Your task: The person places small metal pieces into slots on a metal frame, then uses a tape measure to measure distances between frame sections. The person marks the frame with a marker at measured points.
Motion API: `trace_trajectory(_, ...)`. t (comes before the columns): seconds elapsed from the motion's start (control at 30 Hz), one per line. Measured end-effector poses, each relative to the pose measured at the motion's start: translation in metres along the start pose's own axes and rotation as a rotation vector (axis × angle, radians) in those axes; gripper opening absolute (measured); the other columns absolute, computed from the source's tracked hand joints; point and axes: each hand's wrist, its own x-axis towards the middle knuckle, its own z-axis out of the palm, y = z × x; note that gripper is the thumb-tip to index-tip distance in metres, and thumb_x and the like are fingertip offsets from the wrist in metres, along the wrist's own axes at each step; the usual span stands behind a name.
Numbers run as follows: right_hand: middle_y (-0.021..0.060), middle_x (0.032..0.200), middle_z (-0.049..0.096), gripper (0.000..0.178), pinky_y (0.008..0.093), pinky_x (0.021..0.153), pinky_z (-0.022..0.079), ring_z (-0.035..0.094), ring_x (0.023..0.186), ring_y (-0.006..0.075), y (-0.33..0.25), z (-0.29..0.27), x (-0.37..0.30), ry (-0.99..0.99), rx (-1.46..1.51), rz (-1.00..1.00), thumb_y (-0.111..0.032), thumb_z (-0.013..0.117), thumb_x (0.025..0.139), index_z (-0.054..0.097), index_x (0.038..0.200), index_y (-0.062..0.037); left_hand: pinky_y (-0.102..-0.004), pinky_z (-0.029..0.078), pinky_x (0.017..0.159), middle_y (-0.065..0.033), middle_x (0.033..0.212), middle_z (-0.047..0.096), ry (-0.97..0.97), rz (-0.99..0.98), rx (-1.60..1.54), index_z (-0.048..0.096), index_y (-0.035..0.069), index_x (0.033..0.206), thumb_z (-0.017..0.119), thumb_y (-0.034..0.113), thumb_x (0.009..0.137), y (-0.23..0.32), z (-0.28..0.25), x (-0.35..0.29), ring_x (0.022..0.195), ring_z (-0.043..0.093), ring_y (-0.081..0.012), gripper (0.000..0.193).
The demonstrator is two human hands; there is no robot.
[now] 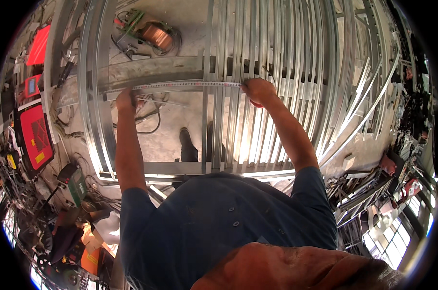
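- The person, in a dark blue shirt (pixel 228 217), stands at the near edge of a metal frame (pixel 180 168).
- Inside that edge, left of the bars (pixel 228 125), a dark shoe (pixel 184 134) shows on the grey concrete floor (pixel 168 142).
- A black cable (pixel 153 128) curls on the floor below the left hand (pixel 125 100).
- The left hand is beside the frame's left rail (pixel 92 121), fingers curled at the tape (pixel 180 85); whether they pinch it or press it down, I cannot tell.
- The right hand (pixel 260 92) is over the bars, closed around the tape's other end, with something red under the palm.
- The tape runs nearly straight between the hands, roughly parallel to the near edge, its right part over the first bars.
- The bars, silvery and long, lie side by side from the near edge away, filling the frame's right part; sunlight glares on their near ends.
- Beyond the tape, a crossbeam (pixel 149 67) spans the frame; past it, a copper coil (pixel 157 36) sits in a green holder on the floor.
- Outside the left rail stand a red machine (pixel 35 133) and a green box (pixel 77 187), among cables and clutter.
- Outside the right edge, pale strips (pixel 364 118) lean at a slant; farther off, a paned window (pixel 392 241) lets in daylight.
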Motion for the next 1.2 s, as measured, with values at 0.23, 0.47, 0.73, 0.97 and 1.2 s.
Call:
trace_trajectory(0.23, 0.0092, 0.073, 0.07, 0.046, 0.0459, 0.083, 0.056, 0.072, 0.084, 0.029, -0.002, 0.002, -0.001, -0.001, 0.025, 0.049, -0.041, 0.042, 0.103, 0.071, 0.091, -0.007, -0.0252, 0.032, 0.034, 0.0006, 0.061, 0.06, -0.048, 0.008, -0.011, 0.059, 0.014, 0.073, 0.065, 0.026, 0.092, 0.003, 0.009, -0.006, 0.043, 0.047, -0.0105, 0.023)
trace_trajectory(0.47, 0.0096, 0.073, 0.07, 0.046, 0.046, 0.083, 0.056, 0.072, 0.085, 0.0297, -0.009, -0.004, -0.007, 0.019, 0.029, 0.035, -0.041, 0.041, 0.104, 0.071, 0.093, -0.0074, -0.0251, 0.032, 0.034, 0.0014, 0.061, 0.06, -0.074, -0.002, 0.008, 0.059, 0.015, 0.074, 0.064, 0.027, 0.093, -0.005, -0.009, 0.013, 0.043, 0.047, -0.0099, 0.023)
trace_trajectory(0.73, 0.011, 0.076, 0.071, 0.044, 0.0467, 0.081, 0.056, 0.072, 0.086, 0.0307, -0.014, -0.006, -0.007, -0.035, 0.011, 0.053, -0.039, 0.043, 0.104, 0.071, 0.093, -0.0062, -0.0345, 0.033, 0.034, -0.0014, 0.053, 0.047, -0.026, -0.004, -0.016, 0.059, 0.006, 0.072, 0.066, 0.028, 0.092, -0.002, -0.005, 0.009, 0.036, 0.037, -0.0127, 0.032)
trace_trajectory(0.97, 0.0169, 0.105, 0.071, 0.036, 0.0526, 0.084, 0.054, 0.069, 0.1, 0.0378, 0.0, 0.013, 0.0, 0.055, -0.06, -0.041, -0.036, 0.047, 0.102, 0.068, 0.112, -0.0091, -0.035, 0.033, 0.033, -0.0001, 0.051, 0.045, -0.089, 0.045, 0.003, 0.05, 0.014, 0.064, 0.063, 0.033, 0.093, -0.014, -0.006, 0.023, 0.039, 0.04, -0.0135, 0.037)
trace_trajectory(1.2, 0.0149, 0.078, 0.072, 0.032, 0.044, 0.073, 0.056, 0.073, 0.08, 0.0317, 0.005, 0.02, 0.012, 0.143, 0.002, 0.016, -0.024, 0.059, 0.092, 0.072, 0.069, -0.0051, -0.0305, 0.025, 0.032, -0.0019, 0.051, 0.051, -0.122, 0.044, -0.08, 0.055, 0.01, 0.063, 0.064, 0.032, 0.093, -0.016, -0.003, 0.031, 0.036, 0.041, -0.0126, 0.039)
